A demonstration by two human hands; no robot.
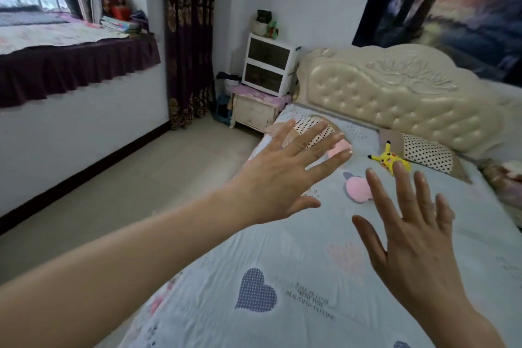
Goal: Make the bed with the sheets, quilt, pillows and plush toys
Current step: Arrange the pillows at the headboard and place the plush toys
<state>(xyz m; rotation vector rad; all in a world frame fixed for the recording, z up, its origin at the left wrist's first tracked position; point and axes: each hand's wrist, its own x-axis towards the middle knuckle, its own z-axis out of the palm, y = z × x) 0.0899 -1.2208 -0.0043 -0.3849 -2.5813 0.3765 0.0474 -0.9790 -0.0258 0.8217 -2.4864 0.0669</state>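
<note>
Both hands reach out over the bed, palms down, holding nothing. The left hand has its fingers straight and spread wide apart, and the right hand, nearer the camera, is likewise splayed with its thumb out to the side. Whether either palm touches the cloth below cannot be told. The quilt, pale blue with printed hearts and a few lines of text, lies spread flat across the mattress, with light creases in it. At the head of the bed two dotted pillows lie flat against the cream tufted headboard: the left pillow is partly hidden behind the left fingers, and the right pillow lies well apart from it. A yellow plush lies on the quilt just in front of the right pillow, its lower end behind a right fingertip. A pink plush lies nearer, between the two hands. Another pink thing shows past the left fingertips, too covered to tell what it is. Beside the bed stands a nightstand with a white drawer box on top, and a dark patterned curtain hangs beyond.
</note>
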